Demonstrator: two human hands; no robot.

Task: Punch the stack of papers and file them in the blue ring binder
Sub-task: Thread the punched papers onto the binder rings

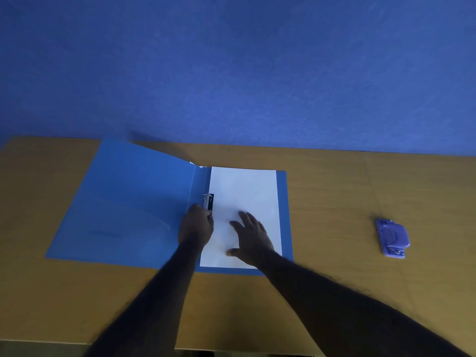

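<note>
Right hand [251, 237] flat, open on papers [244, 197] in blue ring binder [123, 202]; left hand [197, 225] curled at ring clip [208, 202], grip unclear; press clip shut squarely, sheets pinned.

A flat wooden table [334, 202] with a warm yellow-brown grain carries everything, its far edge meeting a blue wall. Directly on it lies an open blue plastic ring binder [123, 207], spread wide across the left and middle of the surface; its left cover reaches almost to the table's far edge, and its right half lies flat. Well apart from it, toward the right side of the table, rests a small purple plastic hole punch [392, 237], lying alone on the bare wood.
</note>
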